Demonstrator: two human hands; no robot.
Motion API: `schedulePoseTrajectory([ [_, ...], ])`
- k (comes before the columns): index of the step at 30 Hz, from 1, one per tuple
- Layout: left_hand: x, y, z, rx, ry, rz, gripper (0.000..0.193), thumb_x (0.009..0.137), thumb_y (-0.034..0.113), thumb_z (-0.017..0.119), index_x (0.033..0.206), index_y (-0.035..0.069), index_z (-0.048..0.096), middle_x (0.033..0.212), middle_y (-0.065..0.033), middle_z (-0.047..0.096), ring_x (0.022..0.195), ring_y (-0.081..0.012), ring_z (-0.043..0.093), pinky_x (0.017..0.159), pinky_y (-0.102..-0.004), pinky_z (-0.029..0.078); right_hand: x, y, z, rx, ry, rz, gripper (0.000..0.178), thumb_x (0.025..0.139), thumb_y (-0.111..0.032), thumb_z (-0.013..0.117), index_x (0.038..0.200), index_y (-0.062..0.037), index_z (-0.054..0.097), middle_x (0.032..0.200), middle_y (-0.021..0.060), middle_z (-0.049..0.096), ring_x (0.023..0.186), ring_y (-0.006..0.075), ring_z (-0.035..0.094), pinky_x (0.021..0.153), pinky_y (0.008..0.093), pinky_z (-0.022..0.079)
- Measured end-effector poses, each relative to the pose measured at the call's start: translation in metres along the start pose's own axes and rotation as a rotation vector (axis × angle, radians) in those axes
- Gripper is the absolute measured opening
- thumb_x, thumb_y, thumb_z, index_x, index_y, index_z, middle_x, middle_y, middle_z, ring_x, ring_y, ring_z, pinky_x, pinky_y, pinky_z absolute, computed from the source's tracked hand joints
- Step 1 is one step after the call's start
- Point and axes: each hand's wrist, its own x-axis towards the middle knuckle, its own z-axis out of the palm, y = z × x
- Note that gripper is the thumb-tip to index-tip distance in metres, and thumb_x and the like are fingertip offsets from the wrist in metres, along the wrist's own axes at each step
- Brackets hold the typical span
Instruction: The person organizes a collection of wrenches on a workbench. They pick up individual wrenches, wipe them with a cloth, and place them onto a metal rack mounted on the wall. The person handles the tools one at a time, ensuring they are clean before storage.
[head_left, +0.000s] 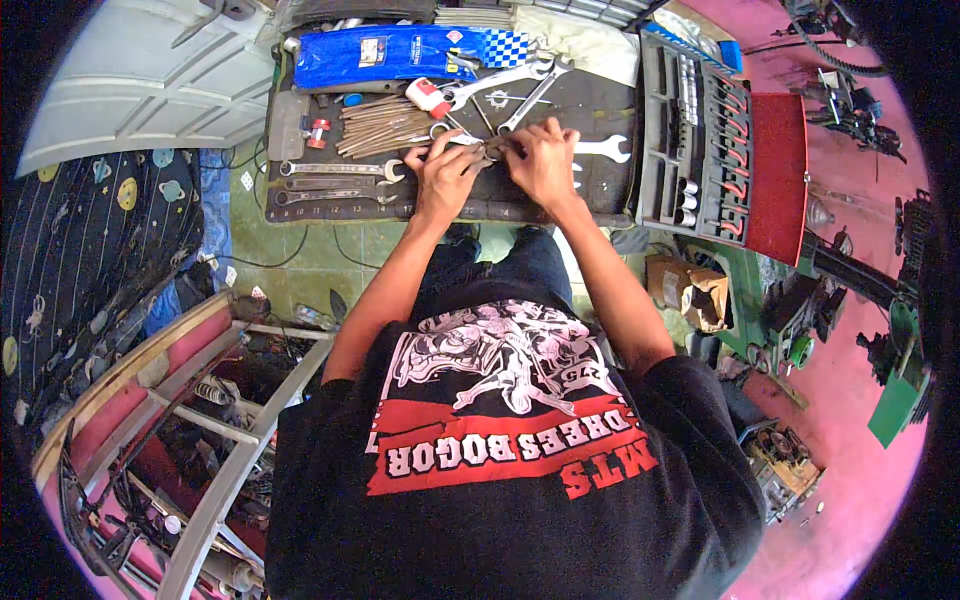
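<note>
Both my hands meet over a dark tool mat (590, 195) on the bench. My left hand (446, 172) has its fingers curled in, and my right hand (545, 165) pinches from the other side. Between the fingertips sits a small dark metal piece (491, 150), mostly hidden, whose kind I cannot make out. Beside my left hand lies a bundle of thin brown rods (385, 127). Combination wrenches (340, 170) lie in a row left of that hand. An open-end wrench (605, 149) extends to the right of my right hand. Farther back, larger wrenches (500, 82) lie crossed.
A blue plastic package (395, 55) and a red-and-white container (428, 97) are at the back. On the right stands a socket tool case (690, 140) beside a red metal panel (778, 180). A metal-framed rack (225, 480) holding parts is at lower left; a cardboard box (690, 290) sits right.
</note>
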Motion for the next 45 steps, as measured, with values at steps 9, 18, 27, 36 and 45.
schedulePoseTrajectory([
  [9,0.0,0.004,-0.002,0.024,-0.025,-0.025,0.014,0.082,0.019,0.079,0.096,0.014,0.078,0.108,0.0045,0.076,0.125,-0.0171,0.06,0.099,-0.0464,0.026,-0.012,0.0,-0.015,0.009,-0.095,-0.047,0.016,0.082,-0.023,0.075,0.095,-0.0137,0.078,0.093,0.0046,0.073,0.105,0.0267,0.058,0.091,0.0536,0.037],
  [18,0.001,0.004,-0.001,0.02,-0.049,0.026,0.021,0.086,0.02,0.076,0.106,0.017,0.078,0.115,0.0025,0.074,0.127,-0.019,0.058,0.1,-0.0483,0.028,-0.016,0.013,-0.007,-0.143,0.017,0.042,0.019,0.083,-0.022,0.076,0.101,-0.0189,0.078,0.096,0.0009,0.07,0.104,0.0265,0.057,0.094,0.0539,0.038],
  [27,0.004,0.013,-0.003,0.109,-0.109,0.044,0.024,0.088,0.018,0.073,0.112,0.021,0.077,0.118,0.0016,0.07,0.129,-0.0223,0.054,0.1,-0.0499,0.029,-0.023,0.041,-0.016,-0.219,-0.012,0.008,0.027,0.08,-0.03,0.077,0.105,-0.0209,0.079,0.105,0.006,0.066,0.111,0.0296,0.054,0.096,0.0583,0.039],
  [36,0.007,0.014,-0.005,0.134,-0.157,0.066,0.03,0.087,0.018,0.073,0.117,0.022,0.076,0.115,-0.0028,0.067,0.125,-0.0229,0.055,0.097,-0.0502,0.029,-0.008,0.027,-0.011,-0.145,-0.062,-0.121,0.028,0.076,-0.018,0.077,0.104,-0.0197,0.078,0.098,-0.0018,0.065,0.107,0.0258,0.053,0.093,0.0534,0.036],
  [45,0.008,0.016,-0.005,0.089,-0.125,0.052,0.028,0.084,0.023,0.078,0.111,0.022,0.077,0.119,-0.0009,0.066,0.125,-0.023,0.054,0.098,-0.0496,0.028,-0.011,0.033,-0.017,-0.137,-0.023,-0.01,0.022,0.078,-0.019,0.076,0.1,-0.0195,0.08,0.093,-0.0003,0.065,0.105,0.0274,0.055,0.092,0.0521,0.036],
])
